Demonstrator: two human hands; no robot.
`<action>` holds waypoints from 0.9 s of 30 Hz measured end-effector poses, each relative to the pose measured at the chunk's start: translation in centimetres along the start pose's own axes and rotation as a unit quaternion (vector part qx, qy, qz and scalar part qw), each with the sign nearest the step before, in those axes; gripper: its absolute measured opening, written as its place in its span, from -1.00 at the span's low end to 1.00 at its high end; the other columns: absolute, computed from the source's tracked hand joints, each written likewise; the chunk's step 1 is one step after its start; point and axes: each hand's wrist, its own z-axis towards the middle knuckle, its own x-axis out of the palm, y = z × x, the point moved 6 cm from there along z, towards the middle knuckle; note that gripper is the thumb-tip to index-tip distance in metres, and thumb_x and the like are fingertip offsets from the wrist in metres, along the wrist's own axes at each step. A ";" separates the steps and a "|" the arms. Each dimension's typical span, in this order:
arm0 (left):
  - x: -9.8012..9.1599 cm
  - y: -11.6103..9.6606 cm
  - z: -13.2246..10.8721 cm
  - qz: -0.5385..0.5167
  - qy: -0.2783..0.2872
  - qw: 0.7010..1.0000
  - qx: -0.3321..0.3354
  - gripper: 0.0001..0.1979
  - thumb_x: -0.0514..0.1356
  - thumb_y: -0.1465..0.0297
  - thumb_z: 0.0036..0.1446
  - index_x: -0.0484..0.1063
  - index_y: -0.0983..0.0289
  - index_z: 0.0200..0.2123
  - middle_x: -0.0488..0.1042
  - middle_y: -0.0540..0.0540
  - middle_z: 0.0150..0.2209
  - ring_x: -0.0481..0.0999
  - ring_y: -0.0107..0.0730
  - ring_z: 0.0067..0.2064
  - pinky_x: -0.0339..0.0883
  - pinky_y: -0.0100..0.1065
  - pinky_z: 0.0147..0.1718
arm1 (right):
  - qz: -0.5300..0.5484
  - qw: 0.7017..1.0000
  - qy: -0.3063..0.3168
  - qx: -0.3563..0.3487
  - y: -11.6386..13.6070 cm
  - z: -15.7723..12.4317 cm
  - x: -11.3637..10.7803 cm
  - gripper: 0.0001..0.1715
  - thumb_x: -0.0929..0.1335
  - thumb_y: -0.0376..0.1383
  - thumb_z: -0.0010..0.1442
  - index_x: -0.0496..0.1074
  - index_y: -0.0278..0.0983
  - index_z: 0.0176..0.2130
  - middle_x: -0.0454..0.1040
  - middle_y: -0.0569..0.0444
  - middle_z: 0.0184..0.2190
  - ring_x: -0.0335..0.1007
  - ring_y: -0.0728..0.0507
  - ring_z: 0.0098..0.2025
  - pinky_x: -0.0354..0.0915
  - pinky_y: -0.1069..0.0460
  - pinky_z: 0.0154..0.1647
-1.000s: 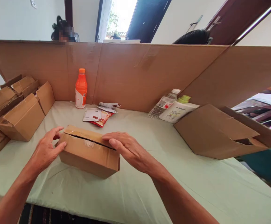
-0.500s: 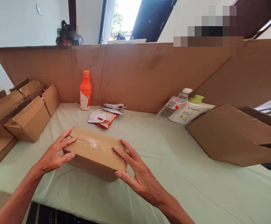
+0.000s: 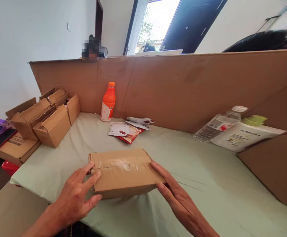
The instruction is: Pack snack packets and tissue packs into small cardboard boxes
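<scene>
Between my two hands is a closed brown cardboard box (image 3: 128, 179) with clear tape across the seam of its top flaps. My left hand (image 3: 77, 187) grips its left end, fingertips on the top edge and thumb low at the front corner. At the right end, my right hand (image 3: 175, 194) presses its fingers along the side, thumb at the front corner. The box's underside is hidden, so I cannot tell whether it touches the cloth. Behind it lie white and red packets (image 3: 128, 130), and an orange bottle (image 3: 108, 103) stands upright near the cardboard wall.
Open cardboard boxes (image 3: 51, 123) crowd the left of the green-covered table (image 3: 207, 191). A clear bottle (image 3: 219, 123) and a white bottle with a green cap (image 3: 252, 135) lean at the right. Cardboard panels (image 3: 170, 85) border the back. Beyond them is a person's head (image 3: 92, 47).
The camera view has swung left. The box has turned, its right end now farther back, and both hands still hold its ends.
</scene>
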 end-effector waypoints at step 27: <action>4.8 20.8 13.3 0.132 -0.104 0.949 -0.266 -0.60 0.24 0.34 0.28 0.40 0.26 0.16 0.37 0.34 0.17 0.51 0.06 0.11 0.52 -0.08 -0.01 | 0.093 0.990 0.083 -0.065 4.4 24.9 29.0 -0.11 0.14 0.09 0.37 0.06 -0.42 0.42 0.20 -0.35 0.38 0.19 -0.36 0.39 0.15 -0.28 0.36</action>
